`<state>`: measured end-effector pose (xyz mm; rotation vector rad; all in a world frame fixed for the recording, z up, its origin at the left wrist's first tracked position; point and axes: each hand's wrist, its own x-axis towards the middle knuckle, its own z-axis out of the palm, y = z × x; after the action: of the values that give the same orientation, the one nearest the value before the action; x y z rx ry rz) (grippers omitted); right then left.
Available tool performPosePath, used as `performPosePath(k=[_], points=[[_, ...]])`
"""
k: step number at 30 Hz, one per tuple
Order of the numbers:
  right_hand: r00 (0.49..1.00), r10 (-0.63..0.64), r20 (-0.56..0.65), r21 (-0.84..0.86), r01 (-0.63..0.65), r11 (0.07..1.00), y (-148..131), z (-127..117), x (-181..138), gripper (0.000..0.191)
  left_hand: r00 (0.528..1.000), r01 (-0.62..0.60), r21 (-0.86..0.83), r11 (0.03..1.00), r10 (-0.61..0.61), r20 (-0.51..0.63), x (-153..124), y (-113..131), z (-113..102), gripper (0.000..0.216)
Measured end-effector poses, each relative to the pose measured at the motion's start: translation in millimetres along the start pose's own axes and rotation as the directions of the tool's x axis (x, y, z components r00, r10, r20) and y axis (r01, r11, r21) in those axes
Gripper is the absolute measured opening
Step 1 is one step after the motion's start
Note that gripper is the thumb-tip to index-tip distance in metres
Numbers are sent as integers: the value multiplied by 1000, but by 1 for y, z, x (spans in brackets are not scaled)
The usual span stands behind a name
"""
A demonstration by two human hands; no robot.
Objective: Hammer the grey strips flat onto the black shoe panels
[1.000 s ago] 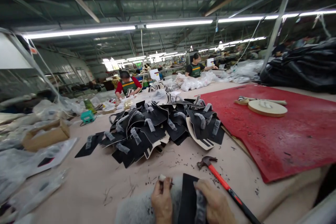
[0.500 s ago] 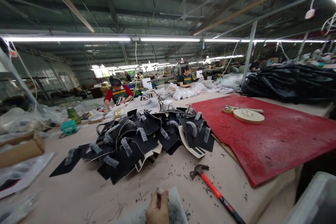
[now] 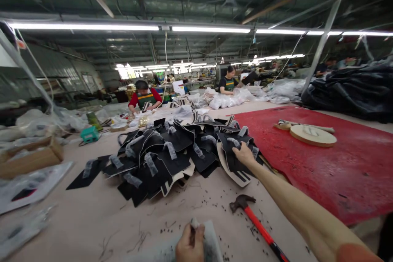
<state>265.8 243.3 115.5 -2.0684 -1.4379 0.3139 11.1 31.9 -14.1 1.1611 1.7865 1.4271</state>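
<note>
At the bottom middle, my left hand (image 3: 190,243) is closed in a pinch around a small whitish thing (image 3: 194,222) that I cannot make out. It sits over a pale translucent sheet (image 3: 213,237) on the table. My right hand (image 3: 245,154) stretches out to the right side of a heap of black panels (image 3: 176,143). Its fingers close at the plastic-wrapped handle (image 3: 233,142) of one panel, which still lies on the heap. Several panels carry similar wrapped handles, and some show cream undersides with dark stripes.
A claw hammer (image 3: 256,223) with a red and black handle lies below my right forearm. Small black bits and threads litter the table (image 3: 101,217). A red mat (image 3: 310,157) bears a tape roll (image 3: 313,136). At left are a cardboard box (image 3: 33,157) and a teal device (image 3: 89,134). Two co-workers sit beyond.
My right hand and forearm have come into view from the right and reached the panel heap. My left hand keeps its pinch. The view has shifted slightly.
</note>
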Motion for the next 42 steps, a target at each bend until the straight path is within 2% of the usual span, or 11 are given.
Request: performPosePath(k=[3, 6, 9, 11, 14, 19, 21, 23, 27, 34, 42], points=[[998, -33, 54, -23, 34, 999, -10, -1, 15, 32, 994, -39, 23, 999, 36, 100, 0, 10, -8, 33], [991, -114, 71, -38, 117, 992, -25, -13, 24, 33, 995, -64, 61, 996, 59, 79, 1, 16, -11, 36], [970, -238, 49, -33, 240, 970, -39, -33, 1, 40, 995, -62, 23, 998, 60, 84, 1, 15, -10, 34], [942, -336, 19, -54, 337, 940, -41, -44, -41, 48, 996, -48, -14, 999, 49, 79, 1, 12, -9, 33], [869, -494, -2, -180, 486, 855, -33, -47, -130, 51, 1000, 1, -131, 991, -3, -11, 1, 6, -9, 31], [794, -603, 79, -93, 608, 789, -1, -15, -262, 41, 948, 99, -286, 953, -177, -264, 4, -4, -13, 32], [797, -590, 126, -74, 601, 796, 9, 1, -293, 39, 921, 117, -346, 931, -232, -312, 3, -5, -18, 33], [806, -563, 183, -68, 582, 810, 18, 15, -316, 40, 926, 105, -380, 919, -230, -300, 1, -6, -24, 33], [805, -503, 314, -73, 549, 833, 29, 33, -341, 43, 991, 59, -350, 935, -98, -95, -3, -2, -32, 32], [828, -308, 468, -39, 368, 929, 22, 33, -345, 41, 968, 71, -333, 940, 16, 251, -5, 14, -21, 26], [830, -182, 527, 147, 122, 982, 21, 26, -337, 40, 938, -25, -192, 981, 89, 334, -10, 8, -21, 20]])
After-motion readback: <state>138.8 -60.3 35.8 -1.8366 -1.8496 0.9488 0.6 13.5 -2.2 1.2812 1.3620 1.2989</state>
